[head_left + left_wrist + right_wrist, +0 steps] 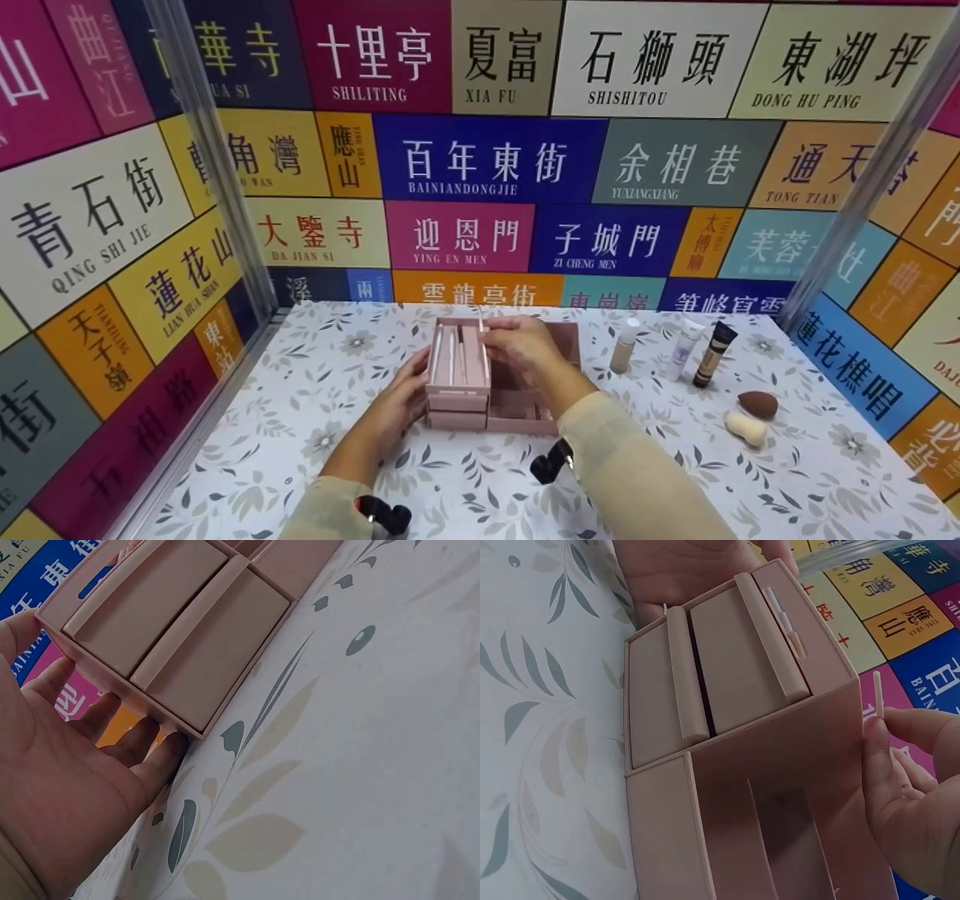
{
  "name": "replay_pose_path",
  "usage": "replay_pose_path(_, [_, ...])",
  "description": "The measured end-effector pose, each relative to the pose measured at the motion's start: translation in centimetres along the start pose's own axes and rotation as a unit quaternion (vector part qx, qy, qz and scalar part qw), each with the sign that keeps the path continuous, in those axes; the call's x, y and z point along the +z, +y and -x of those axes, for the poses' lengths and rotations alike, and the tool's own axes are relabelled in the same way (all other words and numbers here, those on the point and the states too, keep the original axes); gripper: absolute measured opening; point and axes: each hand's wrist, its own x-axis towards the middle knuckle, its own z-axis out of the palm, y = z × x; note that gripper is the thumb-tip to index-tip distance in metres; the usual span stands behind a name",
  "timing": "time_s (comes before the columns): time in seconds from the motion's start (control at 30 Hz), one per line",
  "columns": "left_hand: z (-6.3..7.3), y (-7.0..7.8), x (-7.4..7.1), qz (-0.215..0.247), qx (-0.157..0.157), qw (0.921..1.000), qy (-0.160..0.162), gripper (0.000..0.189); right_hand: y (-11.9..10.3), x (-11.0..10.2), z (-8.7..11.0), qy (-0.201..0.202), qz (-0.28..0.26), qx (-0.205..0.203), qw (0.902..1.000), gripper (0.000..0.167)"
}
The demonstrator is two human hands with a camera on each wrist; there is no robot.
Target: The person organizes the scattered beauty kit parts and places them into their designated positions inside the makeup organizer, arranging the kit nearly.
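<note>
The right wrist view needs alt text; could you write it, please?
The right hand pinches a thin pale stick beside a pink organizer with two drawers; the left hand is at its far side.

The white table point(285, 420) is patterned all over with grey and beige leaves and a few open flowers. It is bounded on three sides by a back wall point(487, 161), a left wall point(90, 217) and a right wall point(900, 382), all covered in bright rectangular blocks lettered with Chinese characters and Latin script. The two corners are lined by glossy, see-through strips point(855, 199). In both wrist views, the light is dimmer.
</note>
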Motion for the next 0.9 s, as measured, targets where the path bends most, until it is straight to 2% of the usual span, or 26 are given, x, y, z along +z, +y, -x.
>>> replay_pose_path(0.4, [0.04, 0.12, -0.08, -0.012, -0.009, 0.9999, -0.001, 0.066, 0.37, 0.22, -0.14, 0.028, -0.005, -0.008, 0.9996, 0.035])
replay_pose_path(0.63, [0.04, 0.25, 0.02, -0.013, -0.008, 0.9999, 0.002, 0.065, 0.25, 0.22, -0.04, 0.037, -0.015, 0.004, 0.9992, 0.035])
replay_pose_path(0.9, [0.14, 0.21, 0.10, -0.014, -0.017, 0.9997, 0.010, 0.064, 0.71, -0.16, 0.24, 0.032, -0.045, 0.002, 0.9985, 0.043])
